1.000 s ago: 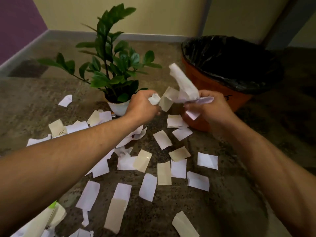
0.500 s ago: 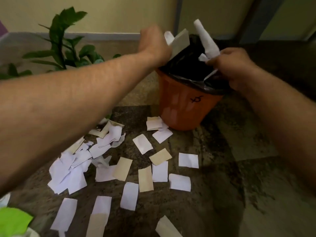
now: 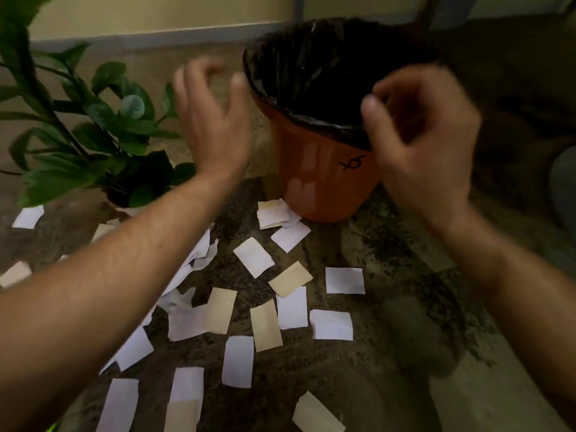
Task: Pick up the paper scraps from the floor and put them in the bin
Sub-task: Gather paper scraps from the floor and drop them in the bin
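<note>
An orange bin [image 3: 321, 179] with a black liner stands on the floor at upper centre. My left hand [image 3: 212, 120] is just left of the bin's rim, fingers spread and holding nothing. My right hand [image 3: 427, 132] hovers at the bin's right front rim, fingers loosely curled and apart, nothing visible in it. Both hands are motion-blurred. Several white and tan paper scraps [image 3: 254, 257] lie scattered on the floor in front of the bin, some hidden under my left forearm. The bin's inside is too dark to see its contents.
A potted green plant [image 3: 93, 132] stands left of the bin, close to my left hand. A wall with a grey skirting [image 3: 156, 37] runs behind. Dark speckled floor [image 3: 389, 338] stretches to the right of the scraps.
Both hands held bunches of paper scraps, lifted them over the bin, and now hold nothing; the scraps are no longer in view. The hands have drawn back toward the bin's front rim.
</note>
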Tool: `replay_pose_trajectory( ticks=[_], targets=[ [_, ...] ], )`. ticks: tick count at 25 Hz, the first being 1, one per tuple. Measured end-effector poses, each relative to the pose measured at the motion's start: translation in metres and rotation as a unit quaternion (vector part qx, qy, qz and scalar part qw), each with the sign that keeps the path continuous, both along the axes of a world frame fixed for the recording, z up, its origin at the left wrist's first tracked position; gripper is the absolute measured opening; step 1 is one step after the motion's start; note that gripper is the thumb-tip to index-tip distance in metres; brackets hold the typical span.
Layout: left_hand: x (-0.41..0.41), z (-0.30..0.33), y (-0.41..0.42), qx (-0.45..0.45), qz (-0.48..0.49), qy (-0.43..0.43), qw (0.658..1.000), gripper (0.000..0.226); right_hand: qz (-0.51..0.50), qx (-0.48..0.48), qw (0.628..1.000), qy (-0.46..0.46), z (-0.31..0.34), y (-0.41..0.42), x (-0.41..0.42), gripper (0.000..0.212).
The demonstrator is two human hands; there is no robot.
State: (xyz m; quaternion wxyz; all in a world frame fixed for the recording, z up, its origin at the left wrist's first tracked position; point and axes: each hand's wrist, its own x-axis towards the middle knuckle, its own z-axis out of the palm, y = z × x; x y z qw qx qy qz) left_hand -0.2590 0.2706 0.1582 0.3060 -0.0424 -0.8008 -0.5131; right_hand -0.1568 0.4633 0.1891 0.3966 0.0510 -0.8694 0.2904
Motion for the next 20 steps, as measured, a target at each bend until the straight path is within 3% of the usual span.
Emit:
replay_pose_trajectory(
  ticks=[1, 3, 6, 8, 11, 13, 17, 20],
  targets=[
    [0.003, -0.025, -0.009, -0.006, 0.029, -0.054, 0.998, 0.029, 0.014, -0.008, 0.999, -0.029, -0.021, -0.001, 0.008, 0.02],
    [0.016, -0.078, -0.02, -0.115, 0.047, -0.135, 0.983, 0.028, 0.024, -0.02, 0.995, -0.096, -0.065, 0.0, 0.02, 0.016],
    [0.029, -0.135, -0.019, -0.284, -0.042, -0.145, 0.947, 0.036, 0.025, -0.031, 0.98, -0.193, -0.123, 0.009, 0.029, 0.017],
    [0.029, -0.161, -0.013, -0.359, -0.121, -0.184, 0.907, 0.055, 0.017, 0.003, 0.948, -0.318, -0.153, 0.012, 0.035, 0.027],
    [0.012, -0.181, 0.0, -0.405, -0.195, -0.281, 0.848, 0.093, 0.021, 0.099, 0.867, -0.488, -0.184, 0.017, 0.048, 0.056],
    [-0.007, -0.185, 0.011, -0.442, -0.211, -0.315, 0.813, 0.113, 0.019, 0.099, 0.836, -0.54, -0.194, 0.021, 0.06, 0.069],
    [-0.026, -0.193, 0.031, -0.485, -0.232, -0.389, 0.749, 0.133, 0.055, 0.079, 0.811, -0.578, -0.2, 0.03, 0.081, 0.086],
    [-0.025, -0.201, 0.034, -0.503, -0.212, -0.356, 0.758, 0.125, 0.053, 0.109, 0.798, -0.591, -0.201, 0.026, 0.08, 0.093]
  ],
)
